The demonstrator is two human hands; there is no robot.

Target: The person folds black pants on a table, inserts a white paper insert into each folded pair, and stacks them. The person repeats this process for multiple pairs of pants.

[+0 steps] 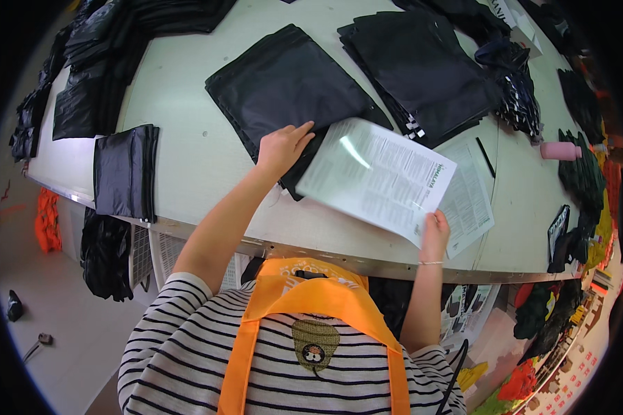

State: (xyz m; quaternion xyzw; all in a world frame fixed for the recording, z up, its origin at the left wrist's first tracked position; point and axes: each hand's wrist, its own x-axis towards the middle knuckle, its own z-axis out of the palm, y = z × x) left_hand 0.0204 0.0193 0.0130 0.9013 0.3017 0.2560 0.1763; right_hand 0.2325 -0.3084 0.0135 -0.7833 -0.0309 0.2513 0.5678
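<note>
My right hand (433, 232) pinches the lower right corner of a glossy white printed sheet (377, 173). The sheet is tilted, a bright reflection crosses it, and it covers the near right part of a stack of flat black fabric pieces (284, 83). On the near side of that stack lies my left hand (284, 149), its fingers stretched out and partly spread over the top piece, just left of the sheet. Whether its fingertips lift a layer is not clear. Another printed sheet (471, 200) lies on the table under and right of the held one.
A second black fabric stack (422, 76) lies at the far right, near a black pen (486, 158) and a pink bottle (561, 151). Folded black pieces (124, 173) sit at the left table edge, with more piles behind. The table's front edge (311, 254) runs before my orange apron.
</note>
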